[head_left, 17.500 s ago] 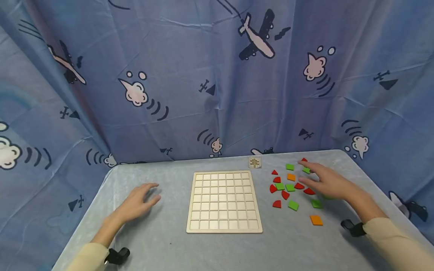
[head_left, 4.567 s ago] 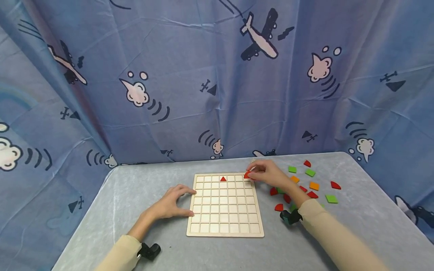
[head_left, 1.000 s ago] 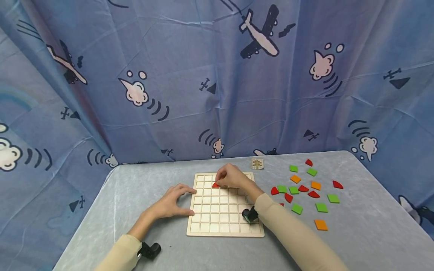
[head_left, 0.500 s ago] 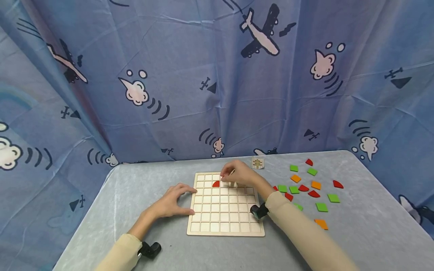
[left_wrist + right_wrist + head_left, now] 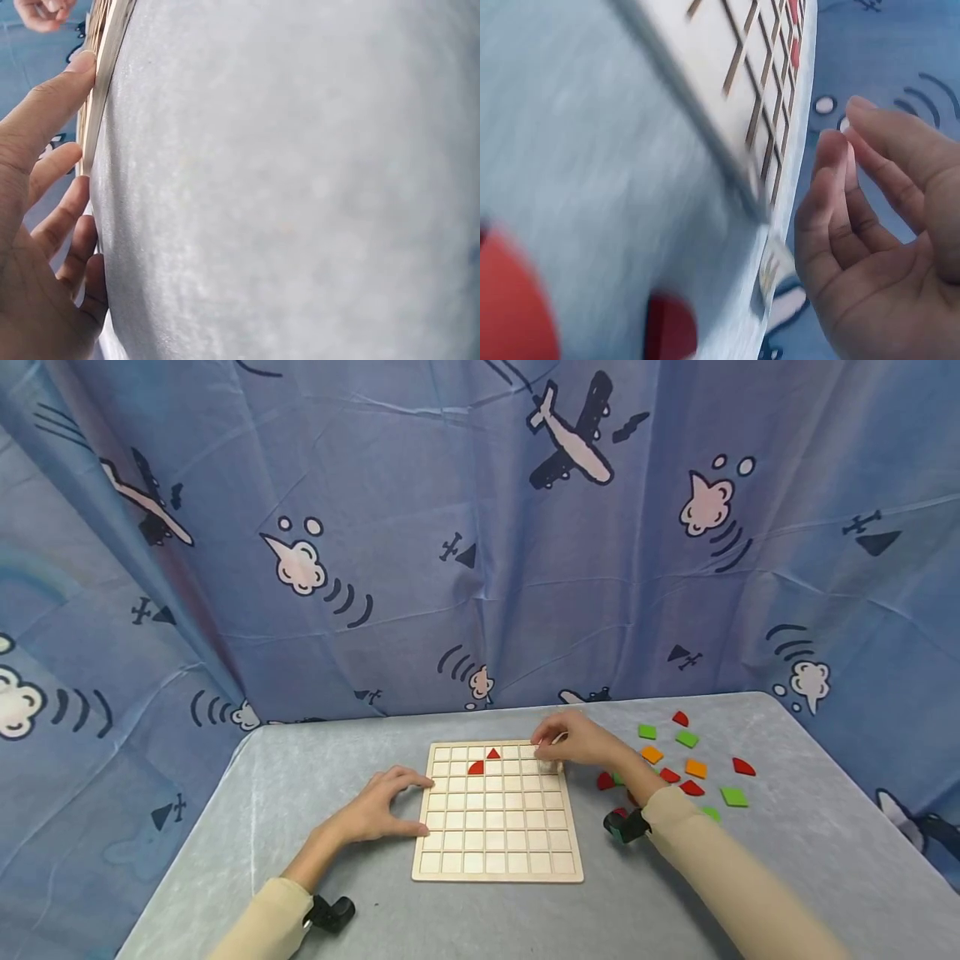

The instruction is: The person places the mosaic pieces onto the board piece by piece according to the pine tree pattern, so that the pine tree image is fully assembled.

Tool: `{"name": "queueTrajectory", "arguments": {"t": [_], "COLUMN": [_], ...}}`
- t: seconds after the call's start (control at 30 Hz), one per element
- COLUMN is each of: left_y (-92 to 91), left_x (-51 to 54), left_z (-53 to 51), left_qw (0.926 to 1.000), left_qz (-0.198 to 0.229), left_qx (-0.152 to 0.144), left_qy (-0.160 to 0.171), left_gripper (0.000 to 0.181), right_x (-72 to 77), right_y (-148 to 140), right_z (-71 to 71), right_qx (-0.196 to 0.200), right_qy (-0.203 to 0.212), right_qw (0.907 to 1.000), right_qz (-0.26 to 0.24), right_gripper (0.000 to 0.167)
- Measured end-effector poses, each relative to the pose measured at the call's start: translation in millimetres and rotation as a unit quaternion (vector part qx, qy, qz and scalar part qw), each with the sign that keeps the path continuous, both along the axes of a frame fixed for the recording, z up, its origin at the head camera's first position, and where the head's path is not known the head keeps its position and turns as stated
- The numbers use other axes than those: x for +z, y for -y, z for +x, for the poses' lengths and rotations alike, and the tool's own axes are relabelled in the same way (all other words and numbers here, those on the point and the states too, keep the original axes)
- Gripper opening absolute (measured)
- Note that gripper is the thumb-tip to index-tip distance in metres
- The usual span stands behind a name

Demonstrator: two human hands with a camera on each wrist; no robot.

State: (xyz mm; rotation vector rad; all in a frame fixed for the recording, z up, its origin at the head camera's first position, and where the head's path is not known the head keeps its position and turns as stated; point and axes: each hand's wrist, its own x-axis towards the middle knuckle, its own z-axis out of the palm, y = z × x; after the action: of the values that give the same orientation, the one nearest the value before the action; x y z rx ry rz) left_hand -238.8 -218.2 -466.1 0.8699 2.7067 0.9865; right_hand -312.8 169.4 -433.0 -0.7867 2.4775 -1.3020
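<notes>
A pale wooden grid board (image 5: 483,839) lies flat on the cloth-covered table. In its upper rows sit a red triangle (image 5: 492,755) and, one row nearer and to its left, a red quarter-circle piece (image 5: 476,768). My left hand (image 5: 377,808) rests against the board's left edge, thumb and fingers spread along it; the left wrist view shows the thumb and a fingertip at the rim. Above the board's upper right corner is my right hand (image 5: 576,741). In the right wrist view the right hand (image 5: 889,217) has loosely bent fingers and nothing between them.
Right of the board lie scattered flat pieces: green squares (image 5: 734,797), orange squares (image 5: 696,768) and red quarter-circles (image 5: 743,766). My right forearm covers some of them. A small patterned card (image 5: 775,271) lies beyond the board's corner. A printed curtain (image 5: 375,527) hangs behind the table.
The red quarter-circle, pinched by my right hand a second ago, now lies in a board cell. My right hand has let go and moved right, uncovering the triangle. The left hand has stayed put.
</notes>
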Motion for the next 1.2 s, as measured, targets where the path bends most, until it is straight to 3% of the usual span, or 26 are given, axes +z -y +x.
{"name": "queueTrajectory", "arguments": {"t": [0.23, 0.57, 0.83, 1.2], "left_y": [0.0, 0.9, 0.8, -0.7], "left_x": [0.7, 0.1, -0.6, 1.3], "left_z": [1.3, 2.3, 0.8, 2.6], "left_qw": [1.0, 1.0, 1.0, 1.0], "left_qz": [0.0, -0.001, -0.005, -0.001], "left_qx": [0.001, 0.004, 0.007, 0.005], "left_qy": [0.0, 0.004, 0.004, 0.005], "left_gripper": [0.067, 0.068, 0.068, 0.067], "right_x": [3.9, 3.3, 0.0, -10.2], "right_y": [-36, -78, -91, -96], "right_z": [9.6, 22.5, 32.3, 31.2], "right_qx": [-0.013, 0.003, -0.006, -0.027], "right_qy": [0.001, 0.012, -0.014, 0.01], "right_qw": [0.9999, 0.9996, 0.9994, 0.9988], "right_qz": [0.006, 0.026, 0.032, 0.039], "right_gripper": [0.02, 0.025, 0.028, 0.036]}}
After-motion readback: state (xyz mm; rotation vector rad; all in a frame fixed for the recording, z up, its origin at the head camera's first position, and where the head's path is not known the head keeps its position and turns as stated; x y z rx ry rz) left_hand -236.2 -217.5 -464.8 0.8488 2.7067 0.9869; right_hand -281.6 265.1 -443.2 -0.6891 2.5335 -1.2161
